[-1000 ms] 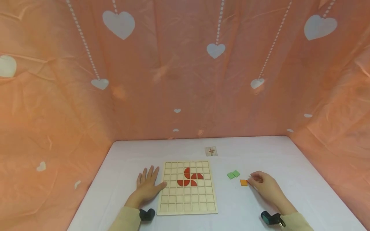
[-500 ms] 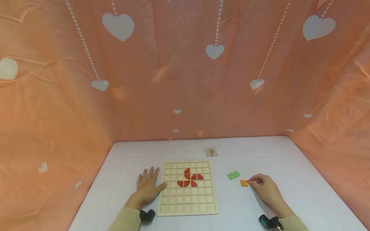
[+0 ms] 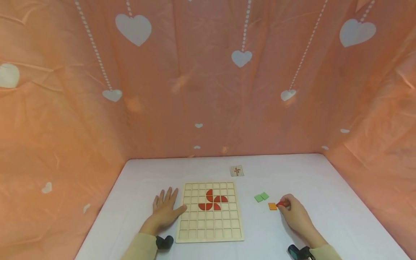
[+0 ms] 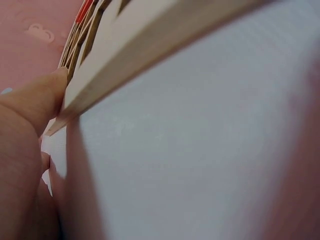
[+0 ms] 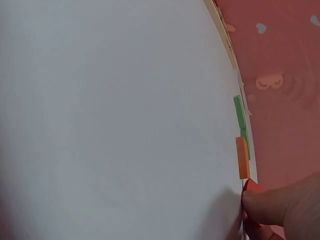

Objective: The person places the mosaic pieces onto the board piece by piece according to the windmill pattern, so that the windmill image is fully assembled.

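My right hand point(image 3: 296, 213) pinches a small red piece point(image 3: 280, 204) between thumb and fingertips, just right of a flat orange square tile point(image 3: 272, 206). In the right wrist view the fingers cover most of that red piece point(image 5: 254, 185), so its full outline is hidden. My left hand point(image 3: 164, 213) lies with fingers spread on the white cloth, its thumb touching the left edge of a wooden grid board point(image 3: 209, 224). Several red quarter-round pieces point(image 3: 209, 195) sit in cells of the board's upper middle, forming a pinwheel-like shape.
Two green square tiles point(image 3: 258, 198) lie side by side between the board and the orange tile. Behind the board is a small pattern card point(image 3: 237, 170) with a pinwheel figure. An orange curtain with hearts point(image 3: 242, 58) surrounds the white table point(image 3: 156, 169).
A red piece has come into view between my right fingertips. That hand has turned slightly and its wrist has shifted a little left. My left hand stays in place at the board.
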Available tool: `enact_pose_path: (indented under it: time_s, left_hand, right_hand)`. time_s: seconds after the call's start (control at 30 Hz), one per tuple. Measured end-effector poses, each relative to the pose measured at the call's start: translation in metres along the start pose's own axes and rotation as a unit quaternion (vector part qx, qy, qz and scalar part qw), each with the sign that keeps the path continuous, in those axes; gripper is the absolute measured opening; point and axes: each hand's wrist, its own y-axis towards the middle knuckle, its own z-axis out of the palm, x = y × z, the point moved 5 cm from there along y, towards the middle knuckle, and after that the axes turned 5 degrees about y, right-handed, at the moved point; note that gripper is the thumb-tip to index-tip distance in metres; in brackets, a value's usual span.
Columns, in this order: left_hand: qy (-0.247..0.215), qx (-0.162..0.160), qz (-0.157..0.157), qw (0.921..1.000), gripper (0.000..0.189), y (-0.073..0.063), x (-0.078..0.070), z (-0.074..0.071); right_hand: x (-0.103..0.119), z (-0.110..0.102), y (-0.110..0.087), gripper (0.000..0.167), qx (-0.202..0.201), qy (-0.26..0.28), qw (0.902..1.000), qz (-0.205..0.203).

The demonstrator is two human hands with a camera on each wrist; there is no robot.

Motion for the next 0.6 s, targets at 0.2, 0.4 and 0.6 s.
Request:
enact_pose_path:
  time_s: [0.2,0.4,0.6]
  left_hand:
    - [0.008,0.006,-0.001,0.9999,0.088,0.0,0.002,0.002]
    - [-0.001,0.006,-0.001,1.0,0.088,-0.001,0.001,0.0]
    - [-0.001,0.004,0.004,1.0,0.086,-0.001,-0.001,-0.002]
  right_hand:
    - [0.003,-0.004,-0.004,0.015,-0.008,0.005,1.0,-0.001]
    - [0.03,0.003,-0.001,0.013,-0.001,0.057,0.9981,-0.02]
    - [0.069,0.039,-0.004,0.008,0.042,0.092,0.993,-0.061]
